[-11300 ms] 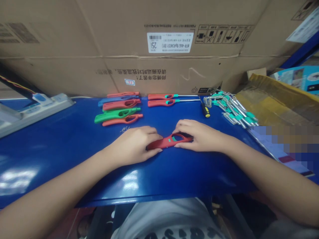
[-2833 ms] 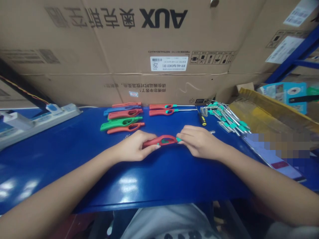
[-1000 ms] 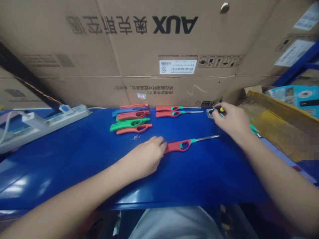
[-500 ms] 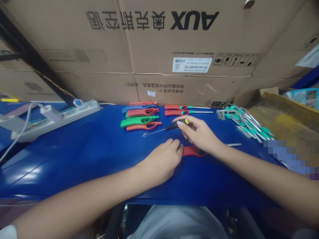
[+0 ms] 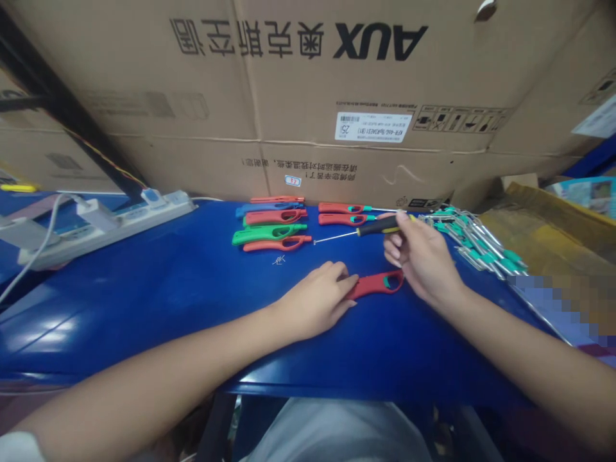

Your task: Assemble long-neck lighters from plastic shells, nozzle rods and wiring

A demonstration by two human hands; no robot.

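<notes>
My left hand (image 5: 321,300) is closed on the left end of a red lighter body (image 5: 373,285), which lies on the blue tabletop. A bit of turquoise shows in its trigger opening. My right hand (image 5: 426,260) grips the black and yellow handle of a screwdriver (image 5: 378,226) above the table. Its thin shaft points left, with a tiny screw-like piece at the tip, too small to be sure of. A small heap of screws (image 5: 278,260) lies below the tip. The lighter's right end is partly hidden by my right hand.
Red, green and blue lighter handles (image 5: 269,234) lie stacked at the back. Two red lighters with metal tubes (image 5: 341,219) are beside them. Turquoise-and-metal tubes (image 5: 486,247) pile up on the right. A power strip (image 5: 129,224) is at left; a large cardboard box (image 5: 289,115) stands behind.
My right hand has moved right and slightly up with the screwdriver, lifting its tip off the screw heap. More of the red lighter body now shows; my left hand still holds it.
</notes>
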